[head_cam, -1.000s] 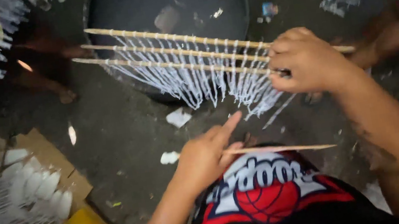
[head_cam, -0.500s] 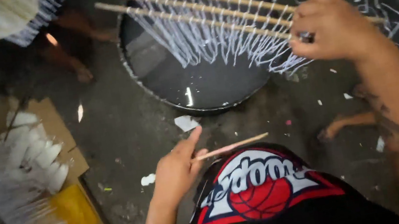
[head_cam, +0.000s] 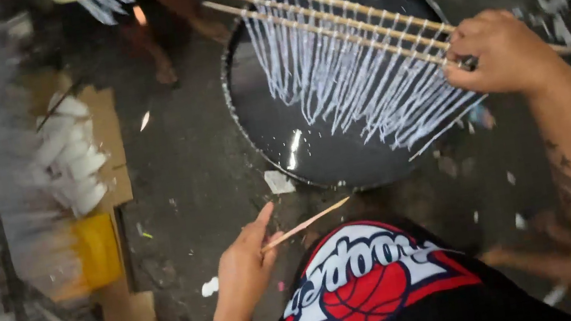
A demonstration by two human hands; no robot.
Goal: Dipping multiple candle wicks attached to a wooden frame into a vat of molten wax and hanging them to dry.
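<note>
Sticks (head_cam: pixel 346 9), three, strung with white dripping strands, held over round black basin (head_cam: pixel 313 141) on floor.
Right hand (head_cam: pixel 501 54) clamped on stick ends, far tips cut off behind fist; left hand (head_cam: pixel 244 262) pinching one bare stick (head_cam: pixel 307 223). Left edge blurred: white lumps (head_cam: pixel 72 160) on cardboard (head_cam: pixel 106 135), hard to count.

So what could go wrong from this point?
The right hand grips all the sticks at one end only, so they may sag or twist and the white strands could tangle. The strands hang over the dark pan, whose edge could snag them. The left hand pinches a lone thin stick loosely; it may slip.
</note>
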